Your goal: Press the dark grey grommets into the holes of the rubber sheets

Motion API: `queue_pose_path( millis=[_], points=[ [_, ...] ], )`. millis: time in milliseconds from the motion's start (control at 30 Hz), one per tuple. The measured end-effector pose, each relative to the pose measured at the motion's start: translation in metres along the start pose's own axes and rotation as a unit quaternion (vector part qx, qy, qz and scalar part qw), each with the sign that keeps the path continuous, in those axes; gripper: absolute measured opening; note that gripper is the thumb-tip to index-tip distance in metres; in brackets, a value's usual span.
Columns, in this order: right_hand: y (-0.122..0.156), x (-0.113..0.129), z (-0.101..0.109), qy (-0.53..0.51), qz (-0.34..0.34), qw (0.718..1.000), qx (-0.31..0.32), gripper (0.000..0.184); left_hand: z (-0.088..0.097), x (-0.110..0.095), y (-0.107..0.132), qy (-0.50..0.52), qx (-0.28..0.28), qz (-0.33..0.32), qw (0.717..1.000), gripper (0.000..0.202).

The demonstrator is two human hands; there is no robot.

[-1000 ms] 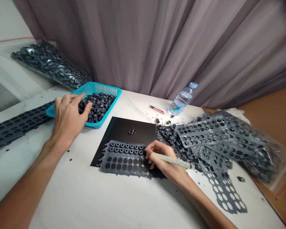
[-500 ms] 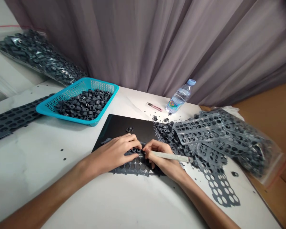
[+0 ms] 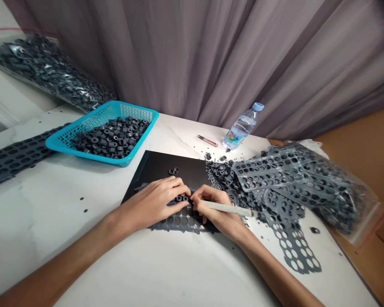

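A grey perforated rubber sheet (image 3: 179, 221) with rows of small black rings lies on a black mat (image 3: 166, 168). My left hand (image 3: 156, 202) rests flat on the sheet, fingertips pressed on the rings at its top row. My right hand (image 3: 216, 211) is closed round a pale stick tool (image 3: 227, 208), whose tip meets the rings beside my left fingertips. Two loose rings (image 3: 173, 171) lie on the mat behind my hands.
A turquoise basket (image 3: 67, 136) of black rings stands at the back left. A bagged heap of rings (image 3: 48, 72) lies behind it, and a long perforated strip (image 3: 9, 157) at far left. Punched sheets (image 3: 291, 183), a water bottle (image 3: 241, 127) and pink snips (image 3: 207, 141) lie to the right.
My left hand left the turquoise basket and came down onto the rubber sheet next to my right hand. The right hand and its stick have barely moved.
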State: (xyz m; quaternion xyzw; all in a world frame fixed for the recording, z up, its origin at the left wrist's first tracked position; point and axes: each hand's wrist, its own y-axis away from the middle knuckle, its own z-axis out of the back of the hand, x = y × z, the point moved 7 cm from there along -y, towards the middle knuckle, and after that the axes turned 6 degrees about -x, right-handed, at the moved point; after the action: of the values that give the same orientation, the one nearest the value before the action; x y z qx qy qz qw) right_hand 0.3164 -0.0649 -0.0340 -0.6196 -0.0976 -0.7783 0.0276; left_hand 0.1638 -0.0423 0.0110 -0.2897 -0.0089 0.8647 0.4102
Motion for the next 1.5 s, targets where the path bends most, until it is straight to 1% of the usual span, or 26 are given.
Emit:
queue_pose_path(
  millis=[100,167,233,267,300,333,367,400,433,467,533,600,700,767,800,867,1000,1133,1233,1300,1400,1467,1500],
  points=[
    [0.002,0.003,0.0,0.055,0.024,0.998,-0.005,0.013,-0.006,-0.004,0.002,-0.075,-0.008,-0.042,0.996,0.014],
    [0.003,0.008,0.0,0.102,0.057,0.993,-0.015,0.016,-0.012,-0.01,0.005,-0.113,-0.017,-0.078,0.99,0.021],
    [0.005,0.012,0.0,0.138,0.085,0.986,-0.025,0.017,-0.013,-0.016,0.008,-0.101,-0.048,-0.101,0.989,0.026],
    [0.005,0.013,0.0,0.148,0.093,0.984,-0.029,0.018,-0.01,-0.016,0.008,-0.07,-0.077,-0.089,0.991,0.026],
    [0.006,0.013,0.0,0.152,0.095,0.983,-0.034,0.018,-0.003,-0.012,0.008,-0.025,-0.117,-0.054,0.991,0.025],
    [0.006,0.013,0.0,0.151,0.093,0.983,-0.039,0.017,0.004,-0.005,0.008,0.029,-0.164,-0.001,0.986,0.022],
    [0.006,0.012,0.001,0.147,0.088,0.984,-0.043,0.016,0.012,0.006,0.008,0.089,-0.209,0.061,0.972,0.02],
    [0.005,0.011,0.001,0.137,0.08,0.986,-0.046,0.016,0.018,0.018,0.009,0.15,-0.246,0.123,0.95,0.018],
    [0.005,0.01,0.001,0.123,0.069,0.989,-0.045,0.015,0.022,0.029,0.009,0.208,-0.271,0.173,0.924,0.019],
    [0.005,0.008,0.001,0.102,0.055,0.992,-0.042,0.014,0.024,0.037,0.009,0.261,-0.284,0.209,0.899,0.021],
    [0.004,0.004,0.001,0.047,0.023,0.998,-0.034,0.009,0.023,0.048,0.007,0.357,-0.278,0.248,0.857,0.024],
    [0.003,0.001,0.002,-0.008,0.0,0.999,-0.036,0.007,0.018,0.05,0.005,0.437,-0.247,0.268,0.822,0.024],
    [0.001,-0.002,0.007,-0.06,0.007,0.996,-0.058,0.015,0.001,0.04,0.004,0.544,-0.159,0.282,0.774,0.018],
    [-0.001,-0.004,0.01,-0.071,0.017,0.994,-0.077,0.019,-0.01,0.031,0.006,0.59,-0.107,0.294,0.744,0.019],
    [-0.002,-0.006,0.011,-0.072,0.02,0.994,-0.085,0.02,-0.014,0.027,0.007,0.603,-0.09,0.302,0.733,0.021],
    [-0.003,-0.008,0.011,-0.069,0.022,0.993,-0.092,0.02,-0.019,0.022,0.008,0.615,-0.069,0.313,0.721,0.024],
    [-0.003,-0.007,0.01,-0.061,0.022,0.995,-0.082,0.022,-0.019,0.014,0.006,0.623,-0.044,0.307,0.718,0.024],
    [-0.001,-0.002,0.008,-0.052,0.018,0.996,-0.072,0.022,-0.017,0.009,0.005,0.625,-0.036,0.301,0.72,0.025],
    [0.0,0.0,0.007,-0.042,0.024,0.997,-0.066,0.02,-0.016,0.007,0.006,0.618,-0.033,0.302,0.725,0.025],
    [0.001,-0.001,0.006,-0.027,0.026,0.997,-0.065,0.017,-0.015,0.008,0.005,0.609,-0.037,0.301,0.733,0.025],
    [0.003,0.0,0.005,0.002,0.032,0.997,-0.067,0.008,-0.011,0.013,-0.005,0.581,-0.06,0.286,0.759,0.026],
    [0.005,0.005,0.004,0.018,0.052,0.997,-0.059,0.002,-0.008,0.015,-0.021,0.544,-0.076,0.263,0.793,0.028],
    [0.006,0.009,0.004,0.024,0.064,0.996,-0.053,0.003,-0.008,0.015,-0.032,0.52,-0.078,0.249,0.813,0.028]
  ],
)
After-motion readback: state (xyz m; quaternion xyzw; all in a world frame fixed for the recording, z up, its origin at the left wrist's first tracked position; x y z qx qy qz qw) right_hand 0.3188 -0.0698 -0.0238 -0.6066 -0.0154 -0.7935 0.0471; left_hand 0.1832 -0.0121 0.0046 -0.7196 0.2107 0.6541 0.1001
